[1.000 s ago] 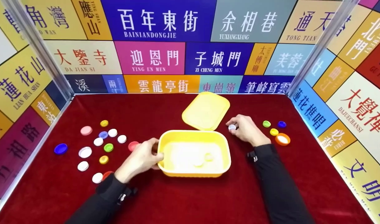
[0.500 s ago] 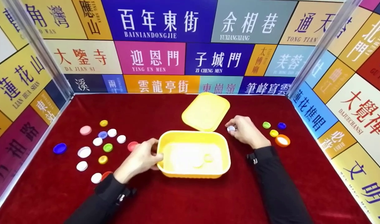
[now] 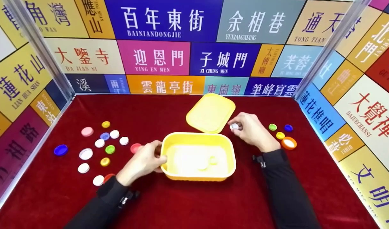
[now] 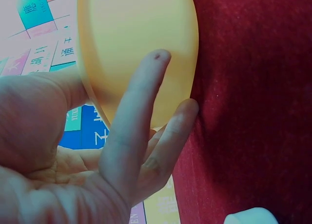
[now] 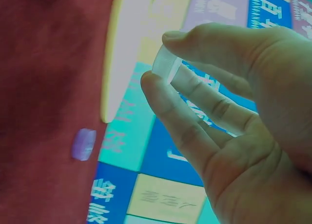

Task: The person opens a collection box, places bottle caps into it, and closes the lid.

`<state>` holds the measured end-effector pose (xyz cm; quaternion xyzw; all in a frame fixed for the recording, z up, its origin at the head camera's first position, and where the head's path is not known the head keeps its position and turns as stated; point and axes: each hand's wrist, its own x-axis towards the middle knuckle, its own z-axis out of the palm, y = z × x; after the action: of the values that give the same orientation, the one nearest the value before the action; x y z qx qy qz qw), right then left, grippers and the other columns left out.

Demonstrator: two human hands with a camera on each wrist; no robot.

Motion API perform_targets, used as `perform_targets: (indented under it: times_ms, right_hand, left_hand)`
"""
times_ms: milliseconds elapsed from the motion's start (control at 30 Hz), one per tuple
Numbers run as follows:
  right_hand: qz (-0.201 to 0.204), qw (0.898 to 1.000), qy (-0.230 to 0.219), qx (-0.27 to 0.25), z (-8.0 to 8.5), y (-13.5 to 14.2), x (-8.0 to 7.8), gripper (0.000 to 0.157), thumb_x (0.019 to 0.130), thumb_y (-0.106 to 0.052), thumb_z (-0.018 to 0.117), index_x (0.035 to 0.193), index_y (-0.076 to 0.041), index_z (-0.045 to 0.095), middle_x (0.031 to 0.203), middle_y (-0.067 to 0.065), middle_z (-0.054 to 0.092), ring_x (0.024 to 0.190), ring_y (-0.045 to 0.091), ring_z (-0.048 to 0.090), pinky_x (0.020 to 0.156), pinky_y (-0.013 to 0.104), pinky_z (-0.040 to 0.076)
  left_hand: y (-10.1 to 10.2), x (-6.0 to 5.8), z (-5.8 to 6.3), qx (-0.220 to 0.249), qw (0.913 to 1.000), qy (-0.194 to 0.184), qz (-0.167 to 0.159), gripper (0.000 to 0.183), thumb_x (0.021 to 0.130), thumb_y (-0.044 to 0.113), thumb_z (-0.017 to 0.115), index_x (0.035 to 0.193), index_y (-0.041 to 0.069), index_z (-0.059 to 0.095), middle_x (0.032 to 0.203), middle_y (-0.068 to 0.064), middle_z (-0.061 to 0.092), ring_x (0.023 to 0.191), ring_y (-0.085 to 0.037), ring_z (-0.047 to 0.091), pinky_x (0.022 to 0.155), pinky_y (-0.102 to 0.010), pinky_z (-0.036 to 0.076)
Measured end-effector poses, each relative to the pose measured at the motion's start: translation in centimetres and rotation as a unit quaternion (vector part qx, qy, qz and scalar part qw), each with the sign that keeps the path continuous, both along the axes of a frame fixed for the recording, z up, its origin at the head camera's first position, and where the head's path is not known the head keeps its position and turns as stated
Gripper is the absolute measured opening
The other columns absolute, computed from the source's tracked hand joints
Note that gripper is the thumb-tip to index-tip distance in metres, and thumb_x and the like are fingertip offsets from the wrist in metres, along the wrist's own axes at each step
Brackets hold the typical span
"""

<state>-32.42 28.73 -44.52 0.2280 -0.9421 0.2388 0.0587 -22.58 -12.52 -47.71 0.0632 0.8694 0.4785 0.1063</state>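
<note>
My left hand (image 3: 146, 160) grips the left end of a yellow plastic box (image 3: 198, 178), thumb over the rim and fingers against the outer wall (image 4: 141, 19). Inside the box lie a pale cap (image 3: 202, 165) and a yellow cap (image 3: 213, 160). To the right of the box, my right hand (image 3: 252, 131) pinches a white bottle cap (image 5: 166, 63) between thumb and forefinger, its other fingers behind. A yellow lid (image 3: 210, 113) lies flat behind the box, just left of the right fingertips. A purple cap (image 5: 84, 144) sits on the cloth in the right wrist view.
Several loose caps lie at the left, among them a dark blue cap (image 3: 61, 150), a pink cap (image 3: 87, 131) and a green cap (image 3: 110, 149). At the right are an orange cap (image 3: 289, 143) and smaller ones. Printed panels wall in the red cloth (image 3: 188, 206).
My right hand has risen a little and moved away from me, with the white cap between its fingertips. The left hand and the box have stayed in place.
</note>
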Motion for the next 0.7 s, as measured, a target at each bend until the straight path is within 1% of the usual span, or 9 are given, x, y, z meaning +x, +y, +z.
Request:
perform_targets:
  times_ms: [167, 367, 433, 533, 633, 700]
  right_hand:
    - [0.024, 1.0, 0.015, -0.009, 1.4, -1.3, 1.1, 0.02, 0.105, -0.009, 0.085, 0.124, -0.005, 0.089, 0.114, 0.017, 0.081, 0.101, 0.038, 0.076, 0.095, 0.053, 0.071]
    - [0.057, 0.998, 0.031, -0.005, 2.6, -3.0, 2.4, 0.022, 0.103, -0.008, 0.087, 0.125, -0.005, 0.089, 0.118, 0.016, 0.082, 0.103, 0.034, 0.077, 0.095, 0.05, 0.073]
    - [0.064, 0.997, 0.031, -0.002, 2.9, -3.5, 2.8, 0.023, 0.102, -0.007, 0.088, 0.124, -0.005, 0.089, 0.119, 0.016, 0.082, 0.103, 0.033, 0.077, 0.095, 0.049, 0.073]
    - [0.076, 0.997, 0.026, 0.001, 3.2, -4.1, 3.5, 0.023, 0.101, -0.006, 0.089, 0.124, -0.005, 0.089, 0.118, 0.016, 0.082, 0.103, 0.035, 0.077, 0.094, 0.049, 0.073]
    - [0.094, 0.995, 0.019, 0.01, 3.3, -4.7, 4.1, 0.024, 0.1, -0.005, 0.089, 0.124, -0.004, 0.088, 0.115, 0.016, 0.083, 0.103, 0.037, 0.076, 0.092, 0.049, 0.071]
    - [0.107, 0.994, 0.015, 0.019, 3.2, -5.0, 4.5, 0.023, 0.1, -0.006, 0.089, 0.124, -0.004, 0.088, 0.114, 0.014, 0.084, 0.103, 0.036, 0.076, 0.092, 0.048, 0.07]
  left_hand:
    - [-0.1, 0.1, 0.0, 0.007, 1.0, -0.006, -0.003, 0.048, 0.102, 0.004, 0.075, 0.148, -0.005, 0.066, 0.12, -0.022, 0.082, 0.094, -0.027, 0.086, 0.069, -0.038, 0.074]
    - [-0.1, 0.1, 0.1, 0.002, 1.0, 0.001, -0.007, 0.047, 0.102, 0.004, 0.075, 0.147, -0.005, 0.067, 0.119, -0.022, 0.082, 0.092, -0.027, 0.086, 0.068, -0.038, 0.073]
    - [0.0, 0.1, 0.1, 0.003, 1.0, 0.002, -0.007, 0.047, 0.101, 0.004, 0.075, 0.146, -0.006, 0.067, 0.119, -0.022, 0.082, 0.093, -0.027, 0.086, 0.068, -0.038, 0.073]
    - [0.0, 0.1, 0.0, 0.005, 1.0, 0.001, -0.006, 0.046, 0.101, 0.004, 0.076, 0.146, -0.005, 0.067, 0.118, -0.022, 0.082, 0.093, -0.028, 0.087, 0.068, -0.038, 0.073]
    - [0.0, 0.1, 0.0, 0.005, 1.0, -0.001, -0.002, 0.046, 0.101, 0.004, 0.075, 0.145, -0.005, 0.067, 0.117, -0.021, 0.082, 0.093, -0.028, 0.087, 0.068, -0.038, 0.073]
    - [0.0, 0.1, 0.0, 0.005, 1.0, -0.003, 0.002, 0.046, 0.101, 0.004, 0.076, 0.146, -0.004, 0.068, 0.117, -0.021, 0.082, 0.093, -0.028, 0.087, 0.067, -0.037, 0.073]
